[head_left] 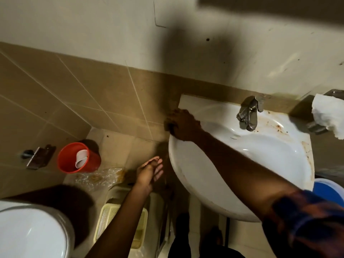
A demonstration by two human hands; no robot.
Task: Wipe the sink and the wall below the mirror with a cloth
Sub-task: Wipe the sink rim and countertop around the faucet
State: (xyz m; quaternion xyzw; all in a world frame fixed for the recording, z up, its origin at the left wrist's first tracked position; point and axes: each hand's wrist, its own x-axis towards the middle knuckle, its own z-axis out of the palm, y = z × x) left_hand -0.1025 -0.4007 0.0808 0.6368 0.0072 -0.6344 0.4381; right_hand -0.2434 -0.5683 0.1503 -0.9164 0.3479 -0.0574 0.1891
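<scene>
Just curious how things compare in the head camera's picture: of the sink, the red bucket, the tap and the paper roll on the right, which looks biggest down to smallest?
1. Sink, by far the largest.
2. Red bucket.
3. Paper roll and tap look alike in size; the roll is cut off by the frame edge, so I won't rank them.

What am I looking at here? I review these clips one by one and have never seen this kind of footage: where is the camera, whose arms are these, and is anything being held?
There is one picture, from a wide-angle camera worn on a person's head, looking down. Both arms are that person's. The right hand presses a dark cloth at the left rim of the white ceramic sink, where it meets the tan tiled wall. The left hand hangs open and holds nothing. A metal tap sits at the sink's back; brown stains mark its right rim. On the floor stands an orange bucket.
</scene>
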